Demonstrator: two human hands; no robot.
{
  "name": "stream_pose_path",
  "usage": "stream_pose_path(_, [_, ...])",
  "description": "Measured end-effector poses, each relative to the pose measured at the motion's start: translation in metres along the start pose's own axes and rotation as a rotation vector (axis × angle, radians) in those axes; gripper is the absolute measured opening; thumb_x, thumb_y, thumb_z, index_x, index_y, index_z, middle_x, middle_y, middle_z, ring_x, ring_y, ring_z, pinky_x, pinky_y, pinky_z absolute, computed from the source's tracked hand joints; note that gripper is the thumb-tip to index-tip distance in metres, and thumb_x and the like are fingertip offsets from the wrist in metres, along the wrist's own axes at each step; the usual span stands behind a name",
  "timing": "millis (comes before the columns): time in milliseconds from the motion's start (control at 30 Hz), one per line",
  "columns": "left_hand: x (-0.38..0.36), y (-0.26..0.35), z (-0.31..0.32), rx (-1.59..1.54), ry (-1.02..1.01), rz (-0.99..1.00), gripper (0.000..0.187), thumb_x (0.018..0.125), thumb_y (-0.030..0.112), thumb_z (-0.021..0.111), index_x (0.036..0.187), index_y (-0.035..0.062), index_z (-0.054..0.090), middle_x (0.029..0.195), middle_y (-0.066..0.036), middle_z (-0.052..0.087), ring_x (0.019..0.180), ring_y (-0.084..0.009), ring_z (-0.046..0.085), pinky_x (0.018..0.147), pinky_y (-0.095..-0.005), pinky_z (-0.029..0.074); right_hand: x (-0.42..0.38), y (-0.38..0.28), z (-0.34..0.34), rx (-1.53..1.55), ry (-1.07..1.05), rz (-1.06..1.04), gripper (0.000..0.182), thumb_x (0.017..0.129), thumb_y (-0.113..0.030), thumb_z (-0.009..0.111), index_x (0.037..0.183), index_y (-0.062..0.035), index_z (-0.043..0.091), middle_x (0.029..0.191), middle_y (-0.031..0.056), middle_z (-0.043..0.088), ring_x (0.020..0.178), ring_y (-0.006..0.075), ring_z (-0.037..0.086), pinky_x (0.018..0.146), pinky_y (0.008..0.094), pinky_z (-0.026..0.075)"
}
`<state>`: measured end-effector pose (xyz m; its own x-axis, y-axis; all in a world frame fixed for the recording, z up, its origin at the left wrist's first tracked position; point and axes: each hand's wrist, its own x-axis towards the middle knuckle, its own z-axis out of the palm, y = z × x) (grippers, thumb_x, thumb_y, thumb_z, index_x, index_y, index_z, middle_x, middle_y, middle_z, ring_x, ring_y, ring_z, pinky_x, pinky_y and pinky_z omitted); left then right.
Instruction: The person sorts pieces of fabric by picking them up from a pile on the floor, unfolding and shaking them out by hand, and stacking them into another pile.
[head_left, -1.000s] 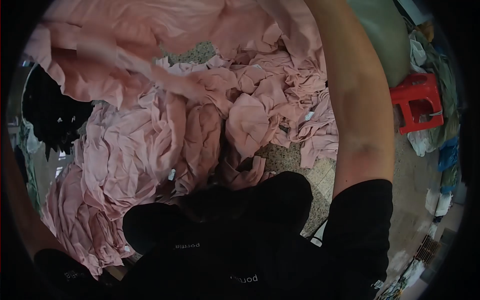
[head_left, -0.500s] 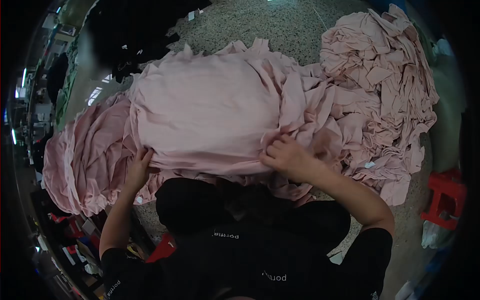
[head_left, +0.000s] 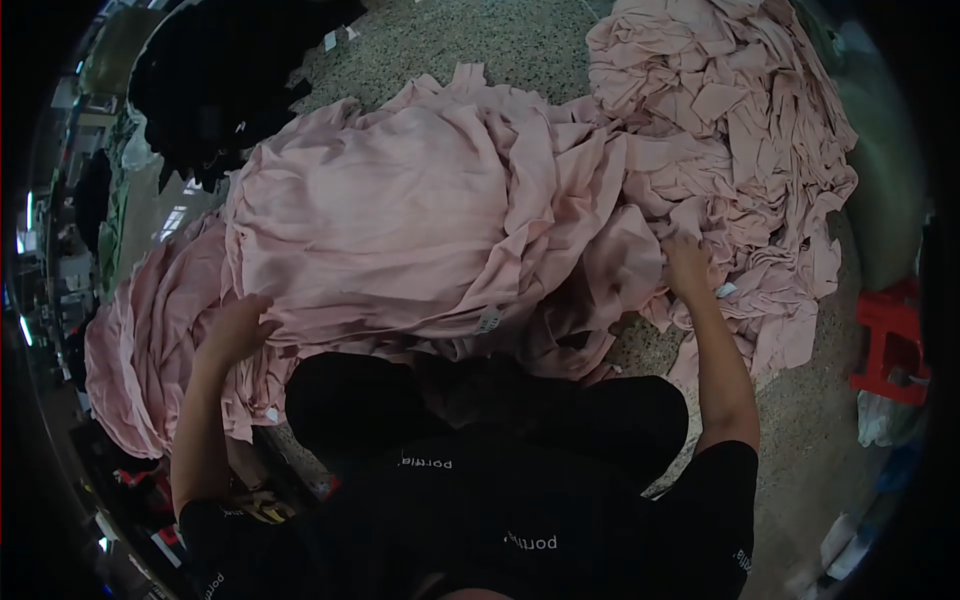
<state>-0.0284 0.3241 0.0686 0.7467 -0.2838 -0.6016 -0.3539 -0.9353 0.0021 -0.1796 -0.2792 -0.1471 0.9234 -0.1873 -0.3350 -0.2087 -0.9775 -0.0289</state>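
Observation:
In front of me lies a broad stack of pink cloth pieces [head_left: 370, 200], smooth on top and rumpled along its right side. My left hand [head_left: 238, 330] is at the stack's near left corner, fingers apart and holding nothing. Off to the right, my right hand [head_left: 687, 268] has its fingers closed on a pink cloth piece [head_left: 628, 255] beside the loose heap; the fingertips are partly lost among the folds. A small pale label [head_left: 489, 319] shows on the stack's near edge.
A tall tangled heap of pink fabric [head_left: 740, 130] spreads on the right. More folded pink cloth [head_left: 160, 330] lies at left. Black fabric [head_left: 215, 80] sits at the back left on the speckled floor [head_left: 460, 35]. A red plastic stool [head_left: 888, 345] stands far right.
My right hand has left the stack's near edge and reached right to the loose cloth. My left hand has let go of the corner. The view has shifted slightly.

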Motion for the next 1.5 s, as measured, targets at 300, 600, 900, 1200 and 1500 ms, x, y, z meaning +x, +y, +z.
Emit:
stream_pose_path(300, [0.037,0.09,-0.066,0.12,0.31,0.349,0.037,0.076,0.019,0.064,0.107,0.0012,0.054,0.099,-0.016,0.059,0.093,-0.0322,0.056,0.077,-0.0391,0.045,-0.031,-0.003,-0.067,0.327,0.212,-0.419,0.021,0.06,-0.005,0.059,0.081,-0.0023,0.062,0.094,0.0115,0.059,0.089,0.0307,0.053,0.08,0.0369,0.041])
stream_pose_path(600, [0.038,0.172,-0.133,0.095,0.269,0.609,0.043,0.081,0.016,0.061,0.119,0.0011,0.049,0.099,-0.014,0.06,0.084,-0.0259,0.061,0.074,-0.0356,0.048,-0.059,-0.037,-0.128,1.075,-0.164,-0.144,0.009,0.085,-0.001,0.049,0.09,0.0016,0.055,0.075,-0.0009,0.053,0.071,0.0057,0.045,0.065,0.0188,0.038])
stream_pose_path(900, [0.014,0.121,-0.143,0.054,0.282,0.352,0.044,0.084,0.016,0.058,0.123,0.0015,0.047,0.103,-0.015,0.06,0.075,-0.0203,0.063,0.068,-0.0314,0.05,-0.05,-0.049,-0.124,1.031,-0.155,-0.209,0.008,0.086,-0.002,0.047,0.088,0.0006,0.054,0.076,-0.0002,0.052,0.072,0.0069,0.045,0.066,0.0195,0.037])
stream_pose_path(1200, [0.034,0.132,-0.107,-0.072,0.328,0.574,0.043,0.079,0.012,0.062,0.119,0.0016,0.049,0.098,-0.014,0.06,0.08,-0.026,0.061,0.068,-0.0334,0.049,-0.045,-0.069,-0.151,0.99,-0.017,-0.255,0.014,0.084,0.0,0.049,0.094,0.0027,0.059,0.084,0.0035,0.058,0.079,0.0098,0.053,0.071,0.023,0.043])
stream_pose_path(1500, [0.149,0.371,0.01,-0.913,0.046,0.979,0.048,0.076,0.009,0.063,0.12,-0.0003,0.046,0.104,-0.011,0.057,0.091,-0.0185,0.056,0.078,-0.0251,0.046,-0.06,-0.054,-0.208,1.229,0.025,-0.211,0.013,0.083,-0.009,0.061,0.091,0.0009,0.062,0.08,-0.0014,0.059,0.074,0.0056,0.05,0.064,0.021,0.042])
